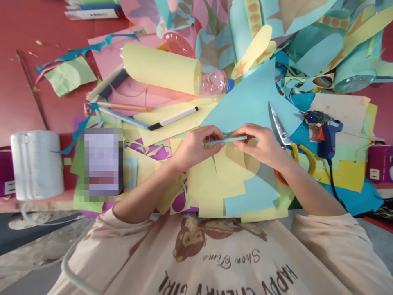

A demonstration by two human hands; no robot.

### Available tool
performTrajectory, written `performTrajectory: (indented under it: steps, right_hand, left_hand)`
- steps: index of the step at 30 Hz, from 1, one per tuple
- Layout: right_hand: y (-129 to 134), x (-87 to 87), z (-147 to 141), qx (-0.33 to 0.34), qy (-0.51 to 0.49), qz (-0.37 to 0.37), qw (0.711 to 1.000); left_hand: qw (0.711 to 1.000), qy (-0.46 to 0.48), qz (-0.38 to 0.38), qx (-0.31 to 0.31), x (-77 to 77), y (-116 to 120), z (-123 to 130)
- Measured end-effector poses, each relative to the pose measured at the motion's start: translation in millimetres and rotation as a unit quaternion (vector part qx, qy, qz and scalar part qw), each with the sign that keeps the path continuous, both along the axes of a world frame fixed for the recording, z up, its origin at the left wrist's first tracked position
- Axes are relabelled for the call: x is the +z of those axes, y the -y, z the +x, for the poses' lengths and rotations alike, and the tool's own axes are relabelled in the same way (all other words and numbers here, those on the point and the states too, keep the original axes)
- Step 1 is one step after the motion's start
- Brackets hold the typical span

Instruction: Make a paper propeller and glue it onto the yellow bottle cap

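Note:
Between my two hands is a narrow strip of light blue paper (225,140), seen nearly edge-on and lying almost level. My left hand (201,143) pinches its left part between thumb and fingers. Toward the other end, my right hand (256,141) grips it the same way. Pale yellow paper pieces (227,164) lie below the hands, and a large light blue sheet (242,102) spreads just beyond them. Scissors (284,133) with yellow and red handles rest beside my right hand, blades partly apart. A black-and-white marker (173,119) lies beyond my left hand.
A blue glue gun (328,139) lies on paper at the right, its cord running toward me. A plastic bottle wrapped in yellow paper (162,67) lies on its side. Paper cut-outs crowd the back. A blurred-out phone (103,162) and a white case (38,164) are at the left.

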State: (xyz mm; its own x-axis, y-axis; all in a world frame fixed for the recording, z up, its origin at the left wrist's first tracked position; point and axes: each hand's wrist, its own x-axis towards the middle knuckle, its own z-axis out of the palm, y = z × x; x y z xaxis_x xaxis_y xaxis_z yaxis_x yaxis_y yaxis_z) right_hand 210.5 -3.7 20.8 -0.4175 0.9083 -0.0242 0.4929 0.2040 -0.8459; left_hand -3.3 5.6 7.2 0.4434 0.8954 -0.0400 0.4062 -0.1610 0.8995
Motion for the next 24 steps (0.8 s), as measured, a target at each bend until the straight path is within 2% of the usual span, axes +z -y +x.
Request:
performTrajectory:
  steps: [7,12,17,21,24]
  right_hand:
    - [0.2,-8.8,7.1,0.007,0.028,0.064,0.998]
    - [-2.8,-8.6,13.5,0.003,0.041,0.106,0.994]
    - [-2.6,-10.3,14.8,-0.026,0.081,0.139,0.987]
    - [-3.6,-14.6,14.9,-0.020,0.122,0.191,0.974]
    - [-5.7,-20.2,17.1,-0.012,0.162,0.209,0.964]
  left_hand:
    - [0.999,0.000,0.044,-0.013,-1.9,-2.9,-4.9]
    - [0.993,-0.049,0.102,-0.043,-3.1,-7.6,-10.1]
    - [0.987,-0.051,0.148,0.024,3.1,-16.7,-23.2]
    - [0.990,-0.042,0.112,0.074,5.3,-22.5,-35.1]
    - [0.989,0.003,0.078,0.128,4.8,-26.6,-42.5]
